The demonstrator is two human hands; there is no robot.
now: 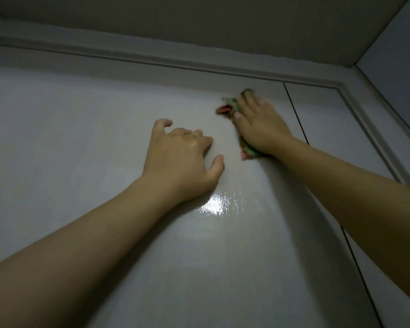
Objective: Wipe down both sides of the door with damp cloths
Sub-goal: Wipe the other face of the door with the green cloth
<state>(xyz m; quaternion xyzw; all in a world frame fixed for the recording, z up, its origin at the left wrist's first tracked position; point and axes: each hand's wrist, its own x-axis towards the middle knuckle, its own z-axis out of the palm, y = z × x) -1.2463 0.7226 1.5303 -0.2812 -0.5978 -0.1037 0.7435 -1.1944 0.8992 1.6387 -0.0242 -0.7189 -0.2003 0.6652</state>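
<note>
Glossy white door fills the view; right hand presses a crumpled green-and-red cloth flat near the far top edge, while left hand braces, fingers loosely curled, empty.

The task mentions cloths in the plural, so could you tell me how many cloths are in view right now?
1. A green and red cloth lies under the right hand, pressed flat against the door near its top edge. The left hand holds none.

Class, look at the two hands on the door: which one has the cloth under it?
The right hand presses the green-and-red cloth against the door; the left hand rests bare.
</note>
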